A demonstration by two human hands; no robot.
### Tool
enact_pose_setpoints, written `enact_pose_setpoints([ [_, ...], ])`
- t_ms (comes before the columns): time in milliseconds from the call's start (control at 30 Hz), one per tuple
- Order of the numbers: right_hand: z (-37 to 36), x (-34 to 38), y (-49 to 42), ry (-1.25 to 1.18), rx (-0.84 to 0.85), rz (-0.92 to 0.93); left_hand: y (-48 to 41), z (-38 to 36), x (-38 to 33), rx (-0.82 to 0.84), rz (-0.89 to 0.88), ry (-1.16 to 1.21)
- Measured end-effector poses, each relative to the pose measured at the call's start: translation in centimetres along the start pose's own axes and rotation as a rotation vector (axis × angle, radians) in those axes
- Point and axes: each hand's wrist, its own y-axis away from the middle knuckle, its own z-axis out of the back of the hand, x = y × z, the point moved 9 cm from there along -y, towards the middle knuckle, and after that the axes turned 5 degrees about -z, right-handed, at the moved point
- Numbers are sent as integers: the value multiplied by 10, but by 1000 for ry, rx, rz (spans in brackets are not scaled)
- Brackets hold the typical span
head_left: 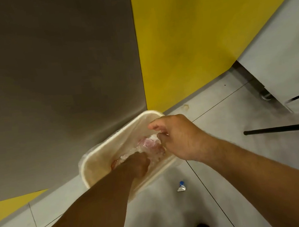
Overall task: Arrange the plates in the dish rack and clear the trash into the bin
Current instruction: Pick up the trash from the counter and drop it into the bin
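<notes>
A cream plastic bin lined with a clear bag stands on the floor in the corner between a grey panel and a yellow wall. Crumpled pinkish and clear trash lies inside it. My left hand reaches down into the bin, fingers curled into the trash; what it grips is hidden. My right hand hovers over the bin's right rim, fingers loosely bent, holding nothing that I can see. No plates or dish rack are in view.
A small crumpled white wrapper with a blue end lies on the grey tiled floor just right of the bin. A black rod juts in from the right. Grey cabinet fronts rise at the right.
</notes>
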Motion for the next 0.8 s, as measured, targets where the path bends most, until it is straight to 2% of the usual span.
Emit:
enact_pose_setpoints([
  [133, 8, -4, 9, -28, -57, -22, 29, 16, -14, 140, 0, 220],
  [200, 14, -5, 18, -67, -85, -50, 47, 39, -17, 96, -11, 213],
  [333, 33, 10, 47, -114, -116, -91, 115, 113, -24, -305, -29, 219],
  [467, 82, 51, 89, -67, -175, -71, 224, 193, -62, -642, -159, 169],
  [600, 150, 117, 143, -44, -240, -8, 341, 270, -112, -844, -305, 148],
  [800, 265, 229, 235, -85, -387, 124, 498, 378, -182, -1003, -428, 34],
])
